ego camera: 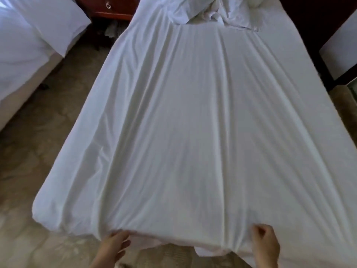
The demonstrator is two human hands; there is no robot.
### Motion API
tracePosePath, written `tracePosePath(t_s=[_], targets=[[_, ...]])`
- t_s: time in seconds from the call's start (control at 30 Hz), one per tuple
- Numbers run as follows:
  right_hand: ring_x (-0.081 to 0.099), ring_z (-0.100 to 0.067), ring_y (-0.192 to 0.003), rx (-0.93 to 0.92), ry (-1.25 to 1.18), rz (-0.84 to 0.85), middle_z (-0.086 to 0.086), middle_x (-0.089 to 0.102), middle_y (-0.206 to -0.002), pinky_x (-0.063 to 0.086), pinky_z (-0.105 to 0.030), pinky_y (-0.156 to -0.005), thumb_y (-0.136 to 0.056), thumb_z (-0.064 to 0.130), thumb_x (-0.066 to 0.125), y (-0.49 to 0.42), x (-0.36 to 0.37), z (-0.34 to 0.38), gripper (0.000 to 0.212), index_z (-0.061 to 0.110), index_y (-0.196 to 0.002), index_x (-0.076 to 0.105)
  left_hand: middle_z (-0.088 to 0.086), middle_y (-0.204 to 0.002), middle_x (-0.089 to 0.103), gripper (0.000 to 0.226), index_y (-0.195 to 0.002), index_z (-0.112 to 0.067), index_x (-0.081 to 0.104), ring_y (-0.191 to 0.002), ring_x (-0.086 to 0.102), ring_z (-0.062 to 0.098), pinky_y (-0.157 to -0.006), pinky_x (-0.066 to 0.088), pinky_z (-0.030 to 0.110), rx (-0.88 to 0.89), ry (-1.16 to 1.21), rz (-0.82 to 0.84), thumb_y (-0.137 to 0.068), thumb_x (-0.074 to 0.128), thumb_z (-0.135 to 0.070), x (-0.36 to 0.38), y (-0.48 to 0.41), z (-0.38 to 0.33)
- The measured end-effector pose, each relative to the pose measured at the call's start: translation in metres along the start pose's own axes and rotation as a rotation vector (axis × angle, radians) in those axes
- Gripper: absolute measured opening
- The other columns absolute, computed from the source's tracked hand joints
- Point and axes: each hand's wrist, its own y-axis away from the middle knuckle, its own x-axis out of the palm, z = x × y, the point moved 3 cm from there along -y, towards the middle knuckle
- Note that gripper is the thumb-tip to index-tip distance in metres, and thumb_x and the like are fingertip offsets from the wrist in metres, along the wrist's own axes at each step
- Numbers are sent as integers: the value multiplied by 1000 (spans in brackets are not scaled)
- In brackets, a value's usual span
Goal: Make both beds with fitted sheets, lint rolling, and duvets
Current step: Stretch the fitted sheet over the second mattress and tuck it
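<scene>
At the foot of the bed (286, 47), the left grip (114, 246) and right grip (265, 243) are each clutching the near edge of the sheet (193, 132). Fitting is underway, and tucking this edge under is likely coming next.

Single head-worn wide-angle view, positioned at the foot of the bed (193, 122), facing forward and down its length toward the nightstand (108, 6).
</scene>
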Motion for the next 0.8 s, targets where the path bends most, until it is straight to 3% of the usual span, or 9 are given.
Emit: tracePosePath(t_s=[0.03,0.1,0.2,0.23,0.33,0.4,0.5,0.63,0.8], targets=[[61,-38,-98,-17,99,14,-22,66,-90,40,-37,-80,-86,16,65,11,25,11,18,0,-93,61,8,-84,59,10,-102,-4,54,-74,55,21,-68,37,31,11,-7,-75,-93,56,-9,-37,-9,-14],[61,-32,-94,-49,171,208,-12,61,-87,35,-30,-72,-88,9,60,65,97,36,3,7,-90,57,11,-85,60,13,-102,-2,55,-73,56,22,-64,37,29,48,-39,-199,-93,56,-11,-107,-31,-40],[57,-29,-90,-167,298,304,-6,58,-88,33,-27,-71,-86,9,58,123,181,57,6,13,-85,55,14,-76,59,18,-83,1,59,-73,55,27,-68,39,35,178,-145,-324,-81,62,-17,-181,-55,-77],[56,-27,-90,-219,318,357,-4,55,-88,35,-28,-73,-86,9,59,140,202,66,7,14,-87,54,15,-78,59,17,-85,1,59,-75,54,28,-69,39,36,205,-175,-339,-82,61,-16,-196,-62,-90],[53,-20,-92,-278,352,468,5,49,-89,42,-30,-83,-87,12,59,176,246,85,11,17,-96,54,16,-114,55,38,-122,-7,53,-99,54,33,-80,43,39,283,-284,-295,-88,63,-21,-212,-92,-121],[53,-17,-92,-304,377,505,10,45,-88,43,-29,-86,-89,14,57,190,265,96,11,21,-94,51,16,-125,51,52,-130,-7,48,-113,51,34,-91,44,41,322,-342,-269,-86,67,-24,-212,-112,-139],[52,-16,-92,-278,388,502,8,47,-92,45,-30,-86,-90,14,55,200,284,103,11,23,-91,51,17,-111,61,33,-110,-2,57,-104,55,35,-89,46,41,275,-399,-334,-87,66,-24,-219,-129,-159],[54,-21,-88,-259,435,441,4,49,-86,44,-31,-83,-84,10,56,207,308,122,16,23,-78,52,7,-77,60,18,-80,-7,59,-81,55,26,-69,42,34,340,-662,-262,-91,60,-22,-232,-128,-181],[55,-22,-85,-237,475,413,1,51,-88,46,-34,-81,-85,7,53,216,345,143,15,20,-79,54,8,-73,63,16,-75,-7,55,-73,57,24,-61,39,29,374,-609,-177,-88,64,-12,-241,-140,-188]])
